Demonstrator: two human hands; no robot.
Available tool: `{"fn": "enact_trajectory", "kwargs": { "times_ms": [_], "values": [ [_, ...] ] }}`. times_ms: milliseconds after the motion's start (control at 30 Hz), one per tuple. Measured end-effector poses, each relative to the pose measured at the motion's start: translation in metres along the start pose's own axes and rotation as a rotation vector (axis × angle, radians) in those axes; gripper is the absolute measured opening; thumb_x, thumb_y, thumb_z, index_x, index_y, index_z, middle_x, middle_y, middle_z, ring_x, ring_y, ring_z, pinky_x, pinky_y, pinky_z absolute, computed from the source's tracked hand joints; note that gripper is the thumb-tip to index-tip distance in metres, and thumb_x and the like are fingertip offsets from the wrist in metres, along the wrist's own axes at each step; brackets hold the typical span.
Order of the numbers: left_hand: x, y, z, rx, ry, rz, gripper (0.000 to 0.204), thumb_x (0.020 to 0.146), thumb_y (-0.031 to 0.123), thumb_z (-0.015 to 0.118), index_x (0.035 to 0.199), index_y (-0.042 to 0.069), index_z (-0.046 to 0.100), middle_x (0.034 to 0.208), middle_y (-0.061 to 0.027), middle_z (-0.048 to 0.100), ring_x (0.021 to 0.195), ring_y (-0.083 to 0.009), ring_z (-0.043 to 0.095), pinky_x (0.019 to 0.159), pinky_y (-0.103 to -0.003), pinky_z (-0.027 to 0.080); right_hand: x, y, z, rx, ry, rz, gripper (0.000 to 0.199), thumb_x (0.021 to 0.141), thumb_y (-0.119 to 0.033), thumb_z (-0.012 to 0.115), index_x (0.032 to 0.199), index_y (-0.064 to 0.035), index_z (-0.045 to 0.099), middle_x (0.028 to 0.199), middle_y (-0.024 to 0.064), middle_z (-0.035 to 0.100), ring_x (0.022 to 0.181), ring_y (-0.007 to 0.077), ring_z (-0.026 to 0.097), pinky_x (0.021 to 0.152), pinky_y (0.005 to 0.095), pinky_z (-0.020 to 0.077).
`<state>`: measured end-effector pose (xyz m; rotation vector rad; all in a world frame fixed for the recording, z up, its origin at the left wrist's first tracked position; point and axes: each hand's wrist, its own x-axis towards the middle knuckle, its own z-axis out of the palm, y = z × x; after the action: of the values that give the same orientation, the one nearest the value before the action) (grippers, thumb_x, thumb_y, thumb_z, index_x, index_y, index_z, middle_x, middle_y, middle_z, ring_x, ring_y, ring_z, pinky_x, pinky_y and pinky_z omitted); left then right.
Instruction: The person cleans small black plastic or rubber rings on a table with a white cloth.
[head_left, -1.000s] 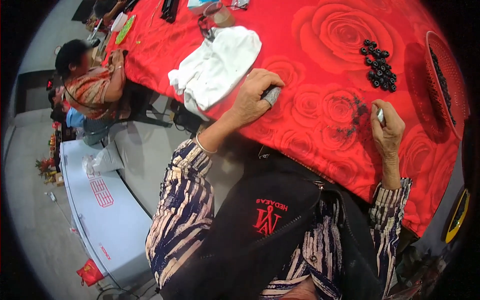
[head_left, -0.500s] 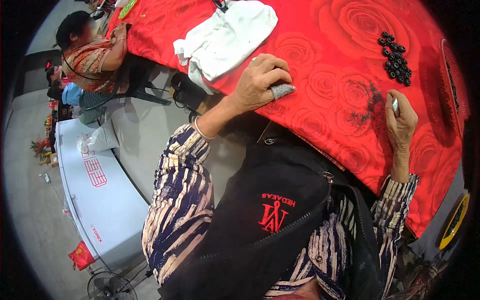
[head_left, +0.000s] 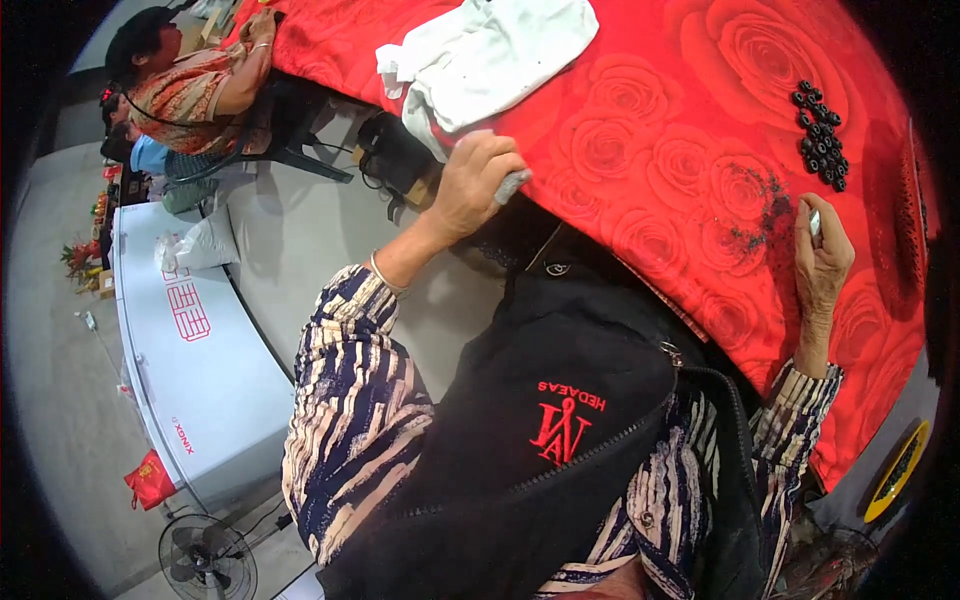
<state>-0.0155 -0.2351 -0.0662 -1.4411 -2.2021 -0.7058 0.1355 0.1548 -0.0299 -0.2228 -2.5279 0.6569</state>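
Note:
My left hand point(head_left: 478, 185) is closed, held at the table's near edge below a white cloth. A grey fabric-like wrap point(head_left: 512, 186) shows at its fingers; whether anything is inside the curled fingers is hidden. My right hand point(head_left: 825, 250) rests over the red rose-patterned tablecloth point(head_left: 620, 150), pinching a small pale, shiny piece point(head_left: 815, 222) between thumb and fingers. Dark crumbs point(head_left: 765, 215) lie scattered just left of that hand. Beyond it sits a cluster of small black pieces with round holes point(head_left: 822, 140).
The white cloth point(head_left: 500, 65) lies bunched at the far table edge. A red basket point(head_left: 915, 210) stands at the right, with a yellow-rimmed tray point(head_left: 898, 470) lower down. Another person point(head_left: 195, 90) sits at the far left. A white chest point(head_left: 200, 350) and a fan point(head_left: 208, 560) are on the left.
My left hand has drawn back from over the tablecloth toward me and leftward. My right hand still pinches the pale piece. The whole view has shifted slightly.

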Motion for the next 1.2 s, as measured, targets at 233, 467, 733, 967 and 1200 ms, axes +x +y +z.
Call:
{"fn": "enact_trajectory", "kwargs": {
  "times_ms": [233,467,733,967,1200],
  "values": [
    [-0.068,-0.014,-0.009,0.196,0.021,-0.203,0.025,0.069,0.001,0.06,0.093,0.005,0.057,0.105,-0.011,0.053,0.1,-0.03,0.05,0.088,-0.039,0.04,0.003,0.002,0.006,-0.013,-0.003,0.001,0.011,0.084,-0.006,0.062,0.093,0.0008,0.062,0.074,0.0095,0.06,0.063,0.0111,0.055,0.058,0.0235,0.0449],
    [-0.03,0.026,-0.02,0.142,0.117,-0.175,0.03,0.071,0.018,0.072,0.096,0.009,0.059,0.106,-0.0117,0.053,0.103,-0.0302,0.049,0.09,-0.041,0.036,0.002,-0.012,-0.002,0.1,0.111,-0.015,0.009,0.082,-0.008,0.064,0.088,-0.0025,0.064,0.068,0.0101,0.059,0.061,0.0102,0.056,0.055,0.0255,0.0449],
    [0.114,0.068,-0.004,-0.241,-0.077,-0.058,0.023,0.073,0.011,0.07,0.093,0.004,0.059,0.103,-0.0147,0.054,0.099,-0.0323,0.05,0.085,-0.04,0.04,0.007,-0.004,-0.009,0.695,0.326,0.413,0.007,0.086,-0.007,0.06,0.085,-0.0013,0.063,0.06,-0.008,0.046,0.053,-0.0007,0.039,0.045,0.0183,0.029],
    [0.222,0.081,0.103,-0.5,-0.063,0.105,0.031,0.074,0.019,0.07,0.098,0.005,0.057,0.107,-0.0151,0.052,0.103,-0.0337,0.048,0.088,-0.041,0.04,0.011,0.005,-0.01,0.978,0.321,0.559,0.011,0.09,-0.009,0.056,0.087,-0.0012,0.063,0.06,-0.0092,0.043,0.049,-0.001,0.035,0.042,0.017,0.0252],
    [0.286,0.089,0.172,-0.258,0.045,0.102,0.053,0.076,0.045,0.065,0.116,0.013,0.053,0.123,-0.0162,0.044,0.115,-0.0342,0.04,0.095,-0.044,0.034,0.012,0.002,-0.011,0.824,0.278,0.561,0.013,0.088,-0.012,0.059,0.085,-0.0011,0.064,0.065,-0.0071,0.051,0.06,0.0016,0.044,0.052,0.0193,0.0359]
  ]
}}
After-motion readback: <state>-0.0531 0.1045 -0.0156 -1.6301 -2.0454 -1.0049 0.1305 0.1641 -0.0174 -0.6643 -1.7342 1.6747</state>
